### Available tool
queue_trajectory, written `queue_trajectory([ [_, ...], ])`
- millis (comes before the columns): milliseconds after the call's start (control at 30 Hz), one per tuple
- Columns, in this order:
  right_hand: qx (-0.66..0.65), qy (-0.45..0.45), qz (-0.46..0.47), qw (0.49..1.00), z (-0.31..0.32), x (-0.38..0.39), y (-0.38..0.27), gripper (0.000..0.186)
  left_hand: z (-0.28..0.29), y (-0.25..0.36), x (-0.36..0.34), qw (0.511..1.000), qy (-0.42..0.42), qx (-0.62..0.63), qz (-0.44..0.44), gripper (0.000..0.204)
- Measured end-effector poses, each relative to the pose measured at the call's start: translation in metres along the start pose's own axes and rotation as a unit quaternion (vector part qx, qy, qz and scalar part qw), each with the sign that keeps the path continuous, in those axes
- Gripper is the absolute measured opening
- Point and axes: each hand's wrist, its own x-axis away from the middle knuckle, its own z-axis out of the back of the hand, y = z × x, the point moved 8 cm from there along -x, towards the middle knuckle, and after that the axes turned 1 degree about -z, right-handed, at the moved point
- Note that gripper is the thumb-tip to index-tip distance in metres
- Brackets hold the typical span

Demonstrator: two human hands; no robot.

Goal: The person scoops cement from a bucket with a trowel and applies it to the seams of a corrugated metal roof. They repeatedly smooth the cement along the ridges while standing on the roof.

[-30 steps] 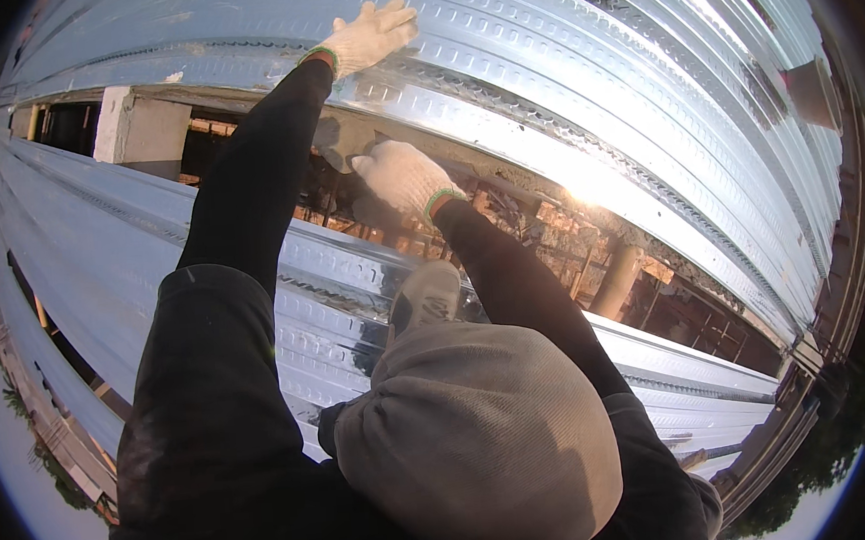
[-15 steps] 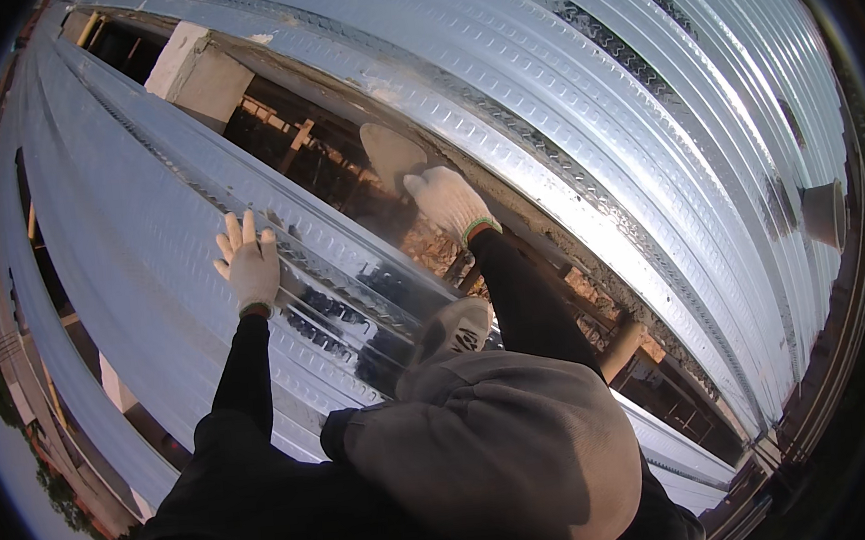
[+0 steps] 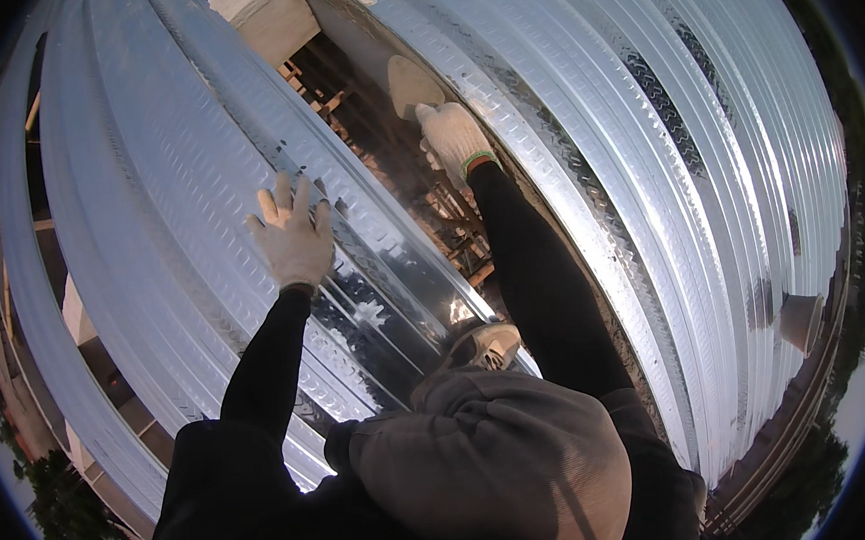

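My left hand (image 3: 291, 232), in a white knit glove, lies with fingers spread on a ribbed, shiny metal decking sheet (image 3: 195, 176). My right hand (image 3: 455, 138), gloved in white with a green cuff edge, is closed over the long gap between two sheets. Just beyond its knuckles a flat, rounded, dusty blade (image 3: 414, 85) sticks out, apparently a trowel; its handle is hidden in my fist. The blade lies against the concrete side (image 3: 361, 36) of the gap, beside the right-hand decking (image 3: 585, 149).
Below the gap, timber pieces and reddish rubble (image 3: 460, 230) show at a lower level. My bent knee (image 3: 496, 456) and shoe (image 3: 490, 346) are close in front. A bucket-like container (image 3: 802, 322) stands at the far right. More openings (image 3: 98, 359) run along the left.
The view has turned, so the gap now runs more steeply. My right hand and the trowel have stayed by the concrete side; my left hand remains spread on the sheet.
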Motion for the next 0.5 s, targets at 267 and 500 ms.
queue_trajectory([
  [267,-0.014,0.022,0.02,0.999,-0.025,-0.055,-0.044,0.049,0.0,0.0,-0.003,0.999,-0.011,0.03,0.001,0.055],
  [500,0.0,0.027,-0.004,1.0,-0.019,-0.058,-0.015,0.047,0.002,0.001,-0.005,0.999,-0.007,0.039,0.003,0.052],
])
